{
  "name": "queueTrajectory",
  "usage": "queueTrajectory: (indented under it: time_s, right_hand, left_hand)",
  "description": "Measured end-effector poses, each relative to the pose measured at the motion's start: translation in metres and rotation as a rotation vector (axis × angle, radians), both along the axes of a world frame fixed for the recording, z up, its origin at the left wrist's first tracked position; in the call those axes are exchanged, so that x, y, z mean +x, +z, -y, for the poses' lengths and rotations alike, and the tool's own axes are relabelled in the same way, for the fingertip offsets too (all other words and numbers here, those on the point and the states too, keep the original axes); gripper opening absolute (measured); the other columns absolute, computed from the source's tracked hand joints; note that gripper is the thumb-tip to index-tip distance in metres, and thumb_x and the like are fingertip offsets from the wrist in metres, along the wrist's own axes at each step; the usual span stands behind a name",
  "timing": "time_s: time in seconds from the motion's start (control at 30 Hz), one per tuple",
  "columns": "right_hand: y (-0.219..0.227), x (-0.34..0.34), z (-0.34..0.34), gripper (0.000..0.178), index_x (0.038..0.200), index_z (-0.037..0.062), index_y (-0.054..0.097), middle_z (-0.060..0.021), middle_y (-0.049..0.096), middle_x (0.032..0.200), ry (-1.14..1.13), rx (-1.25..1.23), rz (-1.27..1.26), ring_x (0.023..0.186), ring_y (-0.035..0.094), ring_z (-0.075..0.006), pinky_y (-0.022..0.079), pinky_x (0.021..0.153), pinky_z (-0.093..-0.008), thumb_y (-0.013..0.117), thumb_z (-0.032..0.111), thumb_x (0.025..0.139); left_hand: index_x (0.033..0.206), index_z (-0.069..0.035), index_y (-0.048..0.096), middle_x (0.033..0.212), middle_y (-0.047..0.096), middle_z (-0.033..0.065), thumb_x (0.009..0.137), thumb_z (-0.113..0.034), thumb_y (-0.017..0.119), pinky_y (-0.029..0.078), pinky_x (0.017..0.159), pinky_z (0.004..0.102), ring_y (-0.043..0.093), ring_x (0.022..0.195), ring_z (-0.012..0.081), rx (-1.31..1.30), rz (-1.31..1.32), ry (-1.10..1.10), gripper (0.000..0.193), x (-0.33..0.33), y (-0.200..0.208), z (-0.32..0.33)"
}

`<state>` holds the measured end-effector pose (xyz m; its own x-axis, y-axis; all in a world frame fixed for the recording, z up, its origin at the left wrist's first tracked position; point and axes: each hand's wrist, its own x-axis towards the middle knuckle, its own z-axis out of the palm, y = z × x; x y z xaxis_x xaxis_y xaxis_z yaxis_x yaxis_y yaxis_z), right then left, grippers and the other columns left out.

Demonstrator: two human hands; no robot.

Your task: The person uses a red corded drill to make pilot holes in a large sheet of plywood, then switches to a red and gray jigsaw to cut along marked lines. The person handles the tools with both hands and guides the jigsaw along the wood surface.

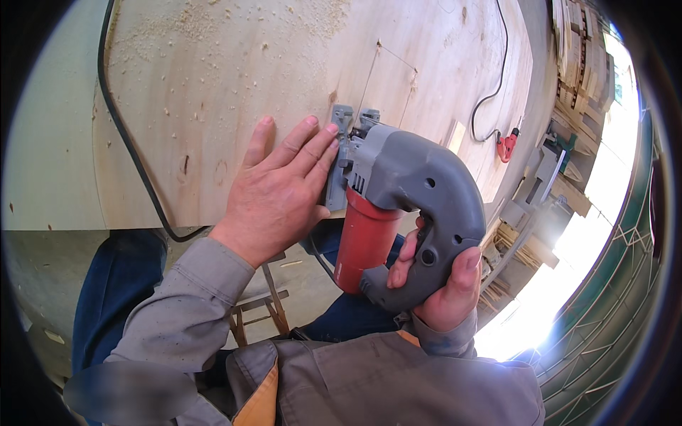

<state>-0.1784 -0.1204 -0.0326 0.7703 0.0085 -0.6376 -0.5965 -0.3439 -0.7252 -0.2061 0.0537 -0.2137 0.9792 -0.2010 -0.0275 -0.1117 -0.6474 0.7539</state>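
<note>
A grey and red jigsaw stands with its metal base plate on the near edge of a pale wooden board. My right hand is wrapped round its curved grey handle. Flat on the board to the left of the saw lies my left hand, its fingers stretched out and the fingertips at the base plate. Thin dark lines run on the board beyond the saw, with small dark spots at their ends. The blade is hidden from this view.
Sawdust is strewn over the far left of the board. A black cable hangs over its near edge. Another thin cord leads towards a small red tool at the right. A wooden stool stands below; stacked timber lies beyond.
</note>
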Motion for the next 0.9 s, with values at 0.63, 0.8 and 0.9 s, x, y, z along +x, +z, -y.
queueTrajectory:
  time_s: [0.63,0.8,0.9]
  right_hand:
    - [-0.0008,0.0052,-0.0002,0.084,0.137,-0.0057,0.045,-0.0157,0.065,0.097,-0.044,0.010,-0.008,0.067,0.068,-0.0217,0.058,0.063,-0.0361,0.050,0.070,0.100]
    - [-0.0008,0.0070,-0.0006,0.084,0.137,-0.0057,0.045,-0.0157,0.065,0.097,-0.030,0.012,-0.004,0.067,0.067,-0.0220,0.058,0.063,-0.0367,0.051,0.070,0.100]
    - [-0.0006,0.0071,-0.0011,0.084,0.137,-0.0059,0.045,-0.0157,0.065,0.097,-0.041,0.006,-0.004,0.067,0.067,-0.0221,0.058,0.063,-0.0369,0.051,0.070,0.100]
  left_hand:
    - [0.146,-0.009,0.058,0.160,0.050,0.0029,0.065,-0.044,0.088,0.016,0.128,0.0561,0.039,0.152,0.0213,-0.002,-0.012,0.000,0.093,0.0059,0.0005,-0.0006]
    - [0.147,-0.009,0.057,0.160,0.049,0.0029,0.066,-0.043,0.088,0.016,0.128,0.0561,0.039,0.153,0.0212,-0.009,-0.022,-0.004,0.094,0.0068,0.0009,-0.0017]
    - [0.147,-0.008,0.057,0.160,0.049,0.0030,0.065,-0.043,0.088,0.016,0.128,0.0561,0.039,0.153,0.0212,-0.002,-0.017,-0.003,0.094,0.0070,0.0000,-0.0013]
